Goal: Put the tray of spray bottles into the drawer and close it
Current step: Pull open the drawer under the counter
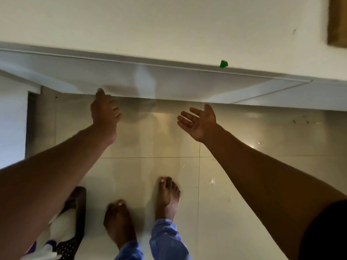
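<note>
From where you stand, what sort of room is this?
Probably a room in a home, perhaps a kitchen or utility corner. There is a white cabinet with a pale countertop, a glossy tiled floor, and a dark tray of bottles on that floor beside bare feet.

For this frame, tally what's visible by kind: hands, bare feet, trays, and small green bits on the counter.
Hands: 2, the left hand and the right hand
Bare feet: 2
Trays: 1, the dark perforated tray on the floor
Green bits: 1
Total: 6
</note>
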